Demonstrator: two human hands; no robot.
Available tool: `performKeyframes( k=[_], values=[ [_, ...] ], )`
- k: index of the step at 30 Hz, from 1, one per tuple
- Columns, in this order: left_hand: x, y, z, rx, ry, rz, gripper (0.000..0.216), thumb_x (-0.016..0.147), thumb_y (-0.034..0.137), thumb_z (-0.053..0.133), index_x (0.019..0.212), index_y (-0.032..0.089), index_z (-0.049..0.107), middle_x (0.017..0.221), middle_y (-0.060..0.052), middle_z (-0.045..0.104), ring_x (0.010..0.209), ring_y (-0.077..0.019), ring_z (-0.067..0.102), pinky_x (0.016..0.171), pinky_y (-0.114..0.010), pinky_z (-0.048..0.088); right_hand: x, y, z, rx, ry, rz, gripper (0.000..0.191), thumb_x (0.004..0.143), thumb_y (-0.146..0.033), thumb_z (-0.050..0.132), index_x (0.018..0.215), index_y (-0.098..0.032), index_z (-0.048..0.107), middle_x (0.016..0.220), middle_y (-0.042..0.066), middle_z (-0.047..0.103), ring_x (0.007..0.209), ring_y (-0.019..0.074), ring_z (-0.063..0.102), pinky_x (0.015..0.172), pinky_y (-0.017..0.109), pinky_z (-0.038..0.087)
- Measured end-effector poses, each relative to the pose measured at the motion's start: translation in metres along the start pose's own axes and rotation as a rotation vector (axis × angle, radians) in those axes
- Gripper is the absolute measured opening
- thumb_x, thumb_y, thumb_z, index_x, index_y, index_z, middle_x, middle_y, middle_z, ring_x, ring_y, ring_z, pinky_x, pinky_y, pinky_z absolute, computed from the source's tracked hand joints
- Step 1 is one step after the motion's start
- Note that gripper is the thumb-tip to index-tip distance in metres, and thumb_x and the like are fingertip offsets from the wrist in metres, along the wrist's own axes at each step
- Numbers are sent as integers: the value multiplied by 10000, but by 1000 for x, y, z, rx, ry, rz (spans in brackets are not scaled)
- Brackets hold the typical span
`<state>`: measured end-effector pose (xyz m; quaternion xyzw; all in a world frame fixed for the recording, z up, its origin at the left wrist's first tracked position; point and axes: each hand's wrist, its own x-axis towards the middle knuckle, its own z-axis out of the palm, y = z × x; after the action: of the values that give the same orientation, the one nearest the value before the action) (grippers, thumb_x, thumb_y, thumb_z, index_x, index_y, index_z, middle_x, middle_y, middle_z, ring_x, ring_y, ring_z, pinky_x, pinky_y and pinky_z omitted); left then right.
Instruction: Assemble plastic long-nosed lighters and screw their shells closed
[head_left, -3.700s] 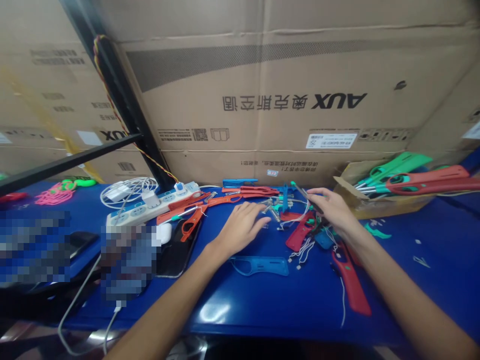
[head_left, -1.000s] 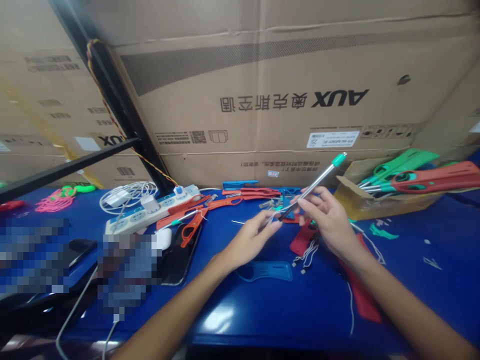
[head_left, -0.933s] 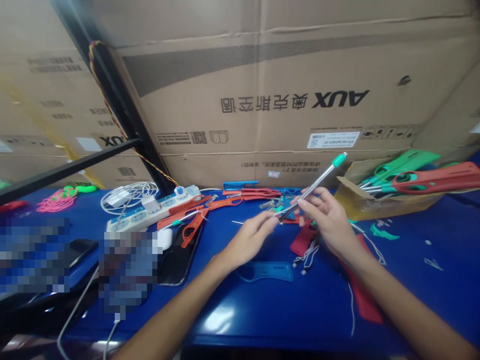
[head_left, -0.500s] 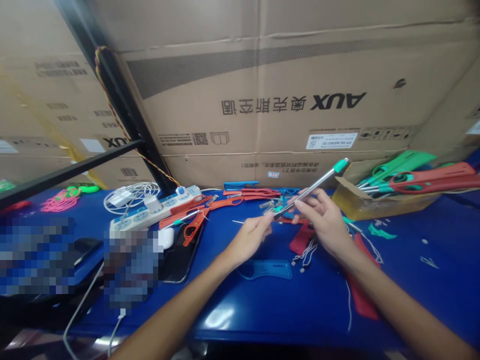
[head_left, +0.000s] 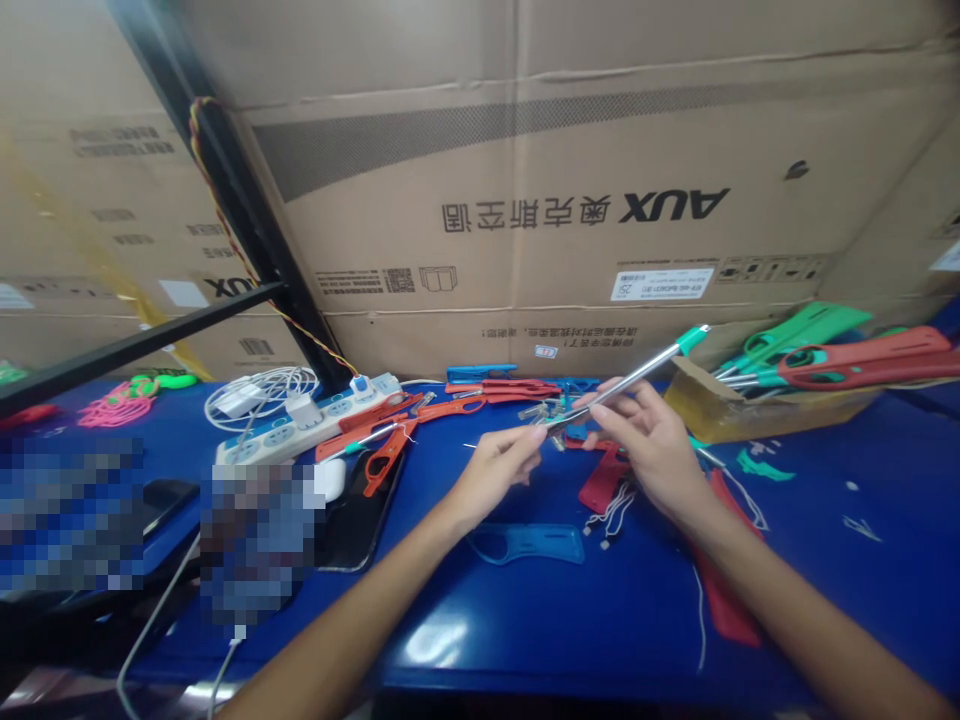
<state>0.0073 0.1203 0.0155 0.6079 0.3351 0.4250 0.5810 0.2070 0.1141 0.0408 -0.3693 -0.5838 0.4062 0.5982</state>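
My right hand grips a thin metal tube with a green tip, which slants up to the right over the blue table. My left hand pinches something small at the tube's lower end; I cannot make out what it is. Below the hands lie a blue plastic handle shell, red handle shells and thin white wires.
A cardboard tray at the right holds green and red long-handled parts. Red and blue parts lie along the back by large cardboard boxes. A white power strip, cables and a black phone lie at the left.
Over the frames my right hand lifted the metal tube off the table. In the last second the tube tilted flatter, and my left hand rose to pinch at its lower end.
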Motion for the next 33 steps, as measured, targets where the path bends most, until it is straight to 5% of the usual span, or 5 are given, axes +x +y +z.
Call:
performKeyframes(
  k=[11, 16, 21, 29, 33],
  values=[
    [1, -3, -1, 135, 158, 44, 615, 908, 684, 537, 607, 152, 591, 589, 36, 402, 562, -97, 368, 546, -240, 341, -1, -2, 2, -9, 20, -6, 285, 856, -374, 748, 1054, -244, 590, 1020, 50, 730, 840, 183, 699, 639, 316, 648],
    [2, -3, -1, 56, 136, 30, 543, 868, 668, 612, 757, 144, 706, 607, 49, 364, 572, -95, 346, 540, -234, 355, -2, -2, 2, -5, 16, -18, 290, 852, -383, 754, 1047, -245, 589, 1038, 54, 731, 903, 205, 710, 656, 336, 662],
    [3, 1, -1, -36, 133, -11, 562, 856, 665, 631, 678, 132, 655, 579, 65, 315, 528, -77, 298, 553, -246, 398, -3, 0, 3, 12, 5, -3, 265, 858, -365, 753, 1031, -240, 596, 1035, 48, 729, 876, 187, 712, 658, 316, 666],
    [1, 6, -1, -120, 107, -74, 553, 836, 656, 664, 948, 121, 745, 634, 54, 429, 490, -62, 358, 523, -230, 386, -5, -2, 6, 9, -17, -32, 276, 839, -383, 773, 990, -247, 586, 1044, 48, 727, 859, 194, 715, 664, 346, 676],
    [0, 7, -1, -163, 109, -78, 488, 845, 602, 677, 925, 126, 741, 673, 30, 532, 486, -67, 447, 565, -253, 442, -6, -4, 7, -5, -57, -43, 244, 858, -381, 757, 983, -243, 601, 1041, 50, 727, 817, 188, 723, 680, 352, 676]
  ],
)
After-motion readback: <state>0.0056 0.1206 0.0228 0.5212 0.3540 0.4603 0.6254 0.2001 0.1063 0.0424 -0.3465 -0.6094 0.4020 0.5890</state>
